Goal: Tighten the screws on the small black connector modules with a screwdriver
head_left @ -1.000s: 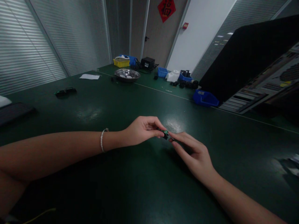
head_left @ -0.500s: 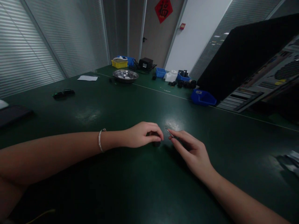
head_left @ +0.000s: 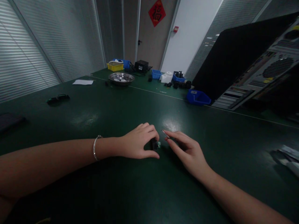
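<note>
On the dark green table a small black block with a green end (head_left: 155, 145) lies between the thumb and fingers of my left hand (head_left: 139, 141). That hand is open: its thumb stands away from the block, while the curled fingertips are close to its far side. Whether they touch it I cannot tell. To the right, my right hand (head_left: 187, 148) pinches a thin, pointed metal tool (head_left: 164, 133) between thumb and forefinger. The tool's tip points up and left, a little apart from the block. Its exact kind is too small to make out.
Two small black-and-green pieces (head_left: 58, 98) and a white paper (head_left: 83, 82) lie left. At the back are a metal bowl (head_left: 121, 79), a yellow bin (head_left: 115, 66) and a black box (head_left: 141, 66). A blue bin (head_left: 198, 97) stands by a large computer case (head_left: 233, 71) at right.
My left thumb and fingers have spread apart, uncovering the black block and its green end. My right hand keeps its pinch on the metal tool. The whole view has shifted slightly.
</note>
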Demonstrator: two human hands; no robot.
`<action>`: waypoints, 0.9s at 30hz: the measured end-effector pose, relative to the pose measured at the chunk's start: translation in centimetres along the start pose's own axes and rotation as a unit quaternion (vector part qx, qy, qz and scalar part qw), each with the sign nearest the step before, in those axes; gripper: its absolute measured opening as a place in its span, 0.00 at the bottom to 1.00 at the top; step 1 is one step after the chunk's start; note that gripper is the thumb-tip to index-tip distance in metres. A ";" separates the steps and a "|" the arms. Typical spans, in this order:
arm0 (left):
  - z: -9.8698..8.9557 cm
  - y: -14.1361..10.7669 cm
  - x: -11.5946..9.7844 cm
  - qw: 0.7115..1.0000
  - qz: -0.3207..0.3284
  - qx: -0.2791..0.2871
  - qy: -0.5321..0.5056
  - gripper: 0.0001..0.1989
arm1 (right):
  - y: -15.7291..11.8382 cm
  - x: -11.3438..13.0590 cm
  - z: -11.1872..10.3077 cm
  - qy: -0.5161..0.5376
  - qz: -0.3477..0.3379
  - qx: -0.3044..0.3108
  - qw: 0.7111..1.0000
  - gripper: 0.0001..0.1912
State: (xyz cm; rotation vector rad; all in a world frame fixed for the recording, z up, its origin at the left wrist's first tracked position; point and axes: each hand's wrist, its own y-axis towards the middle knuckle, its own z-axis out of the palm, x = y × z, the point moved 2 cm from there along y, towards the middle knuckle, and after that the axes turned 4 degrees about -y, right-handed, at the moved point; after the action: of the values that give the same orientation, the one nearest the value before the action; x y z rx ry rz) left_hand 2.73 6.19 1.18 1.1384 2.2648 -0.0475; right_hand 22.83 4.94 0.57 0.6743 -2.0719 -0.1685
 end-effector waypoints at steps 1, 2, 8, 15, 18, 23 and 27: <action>0.0 0.0 0.1 1.000 -0.002 -0.001 -0.010 0.19 | 0.0 0.0 0.0 -0.001 -0.001 0.000 1.000 0.15; 0.0 0.0 0.3 1.000 -0.005 -0.006 -0.028 0.17 | 0.0 0.0 0.0 -0.004 -0.003 0.002 1.000 0.15; 0.2 0.0 2.0 0.985 -0.018 -0.068 -0.160 0.19 | -0.1 0.2 0.4 -0.079 -0.010 0.035 0.996 0.18; 0.4 0.2 2.0 0.973 -0.031 -0.059 -0.221 0.21 | -0.5 0.2 1.0 -0.163 0.026 0.093 0.982 0.16; 0.6 0.3 1.9 0.963 -0.046 -0.066 -0.257 0.23 | -0.6 0.2 1.0 -0.148 0.032 0.098 0.983 0.12; 1.0 0.2 1.8 0.940 -0.071 -0.080 -0.323 0.23 | -0.5 0.2 0.8 -0.116 0.038 0.069 0.990 0.09; 1.0 0.1 1.6 0.929 -0.075 -0.078 -0.354 0.22 | -0.4 0.0 0.8 -0.118 0.049 0.067 0.990 0.12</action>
State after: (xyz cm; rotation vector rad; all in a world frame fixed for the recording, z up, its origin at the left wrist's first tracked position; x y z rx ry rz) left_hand 2.64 7.10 -0.46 0.7016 1.6616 -0.2863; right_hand 22.30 4.49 -0.01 0.6566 -2.3551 -0.0559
